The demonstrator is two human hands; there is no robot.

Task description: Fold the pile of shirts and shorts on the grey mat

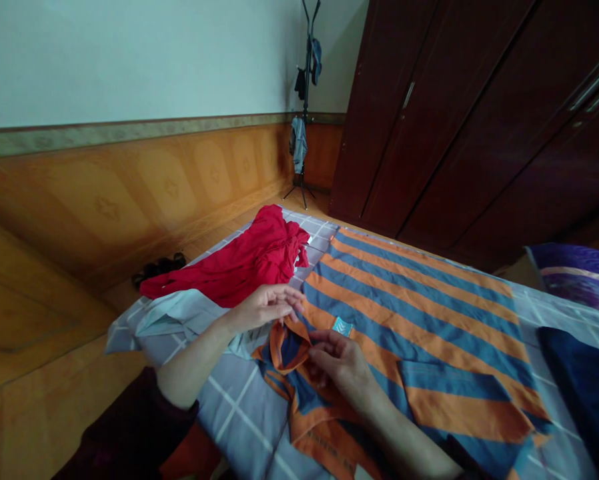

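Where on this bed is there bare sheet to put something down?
The widest bare patch of checked sheet lies between the left sleeve and the striped shirt. A narrow strip separates shirt and navy cloth; another, the shirt and red garment. It is crowded at the collar, where left hand and right hand meet.

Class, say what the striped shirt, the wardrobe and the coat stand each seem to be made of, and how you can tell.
Striped shirt: soft, matte knit, probably cotton or a blend; it creases loosely.
Wardrobe: dark reddish wood or wood-look board, slightly glossy.
Coat stand: likely black-painted metal, given its thin, curved arms.
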